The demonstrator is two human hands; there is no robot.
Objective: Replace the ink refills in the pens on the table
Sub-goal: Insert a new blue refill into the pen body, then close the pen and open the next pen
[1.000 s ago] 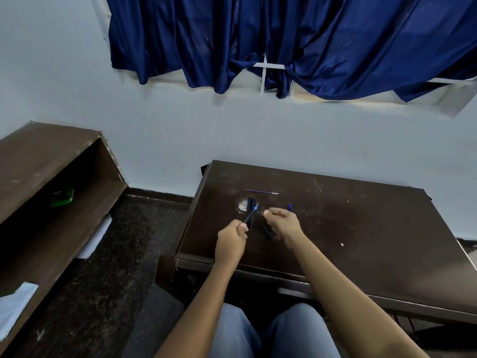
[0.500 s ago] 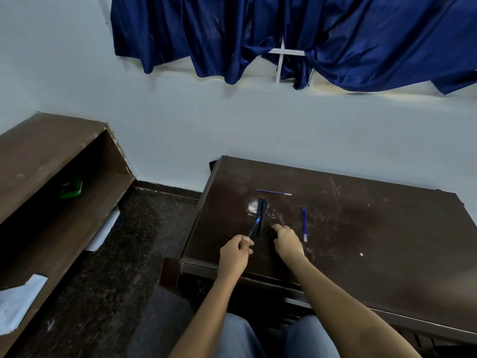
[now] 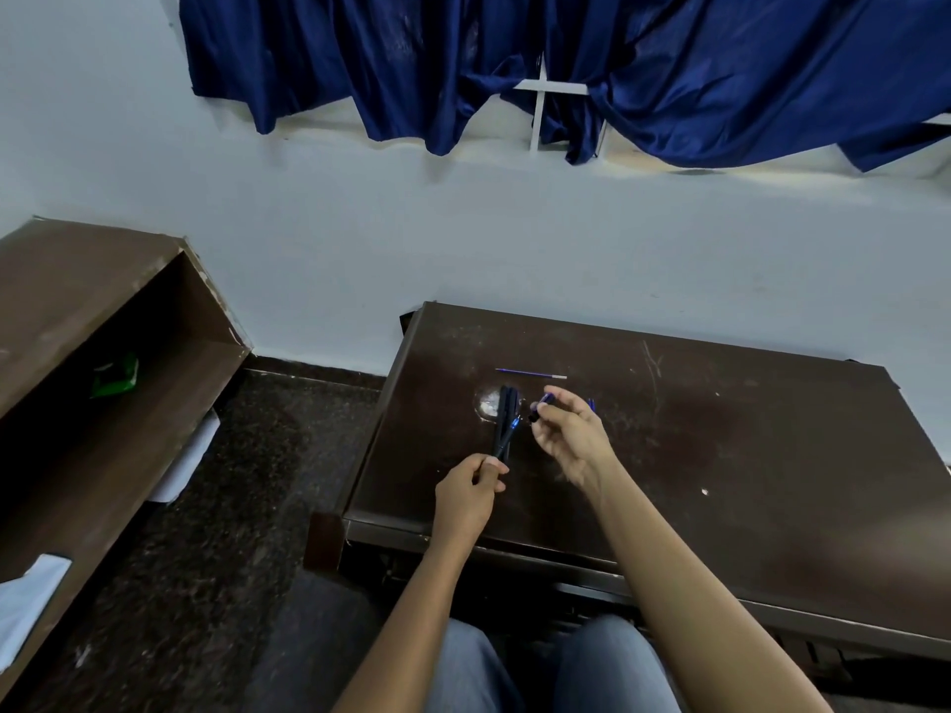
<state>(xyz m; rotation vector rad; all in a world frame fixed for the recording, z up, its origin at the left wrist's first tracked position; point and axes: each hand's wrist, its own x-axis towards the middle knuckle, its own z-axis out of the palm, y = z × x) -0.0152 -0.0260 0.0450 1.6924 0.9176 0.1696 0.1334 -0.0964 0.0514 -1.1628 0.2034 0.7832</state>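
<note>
On the dark brown table (image 3: 720, 455) lies a bundle of dark pens (image 3: 505, 403). My left hand (image 3: 465, 499) pinches the lower end of a dark blue pen barrel (image 3: 507, 435) that points up and away from me. My right hand (image 3: 568, 434) is raised over the table, its fingertips closed on a short dark pen piece (image 3: 540, 405) with a blue end. A thin blue ink refill (image 3: 530, 373) lies crosswise behind the pens. Another blue refill (image 3: 591, 403) peeks out behind my right hand, mostly hidden.
A brown wooden shelf unit (image 3: 103, 321) stands to the left with a green item (image 3: 116, 375) inside. White papers (image 3: 31, 594) lie low on the left. A blue curtain (image 3: 566, 69) hangs on the wall behind. My knees (image 3: 540, 666) are under the table's front edge.
My right hand has lifted off the table and moved away from me, now holding a short pen piece. The left hand keeps its grip on the pen barrel. The camera has tilted.
</note>
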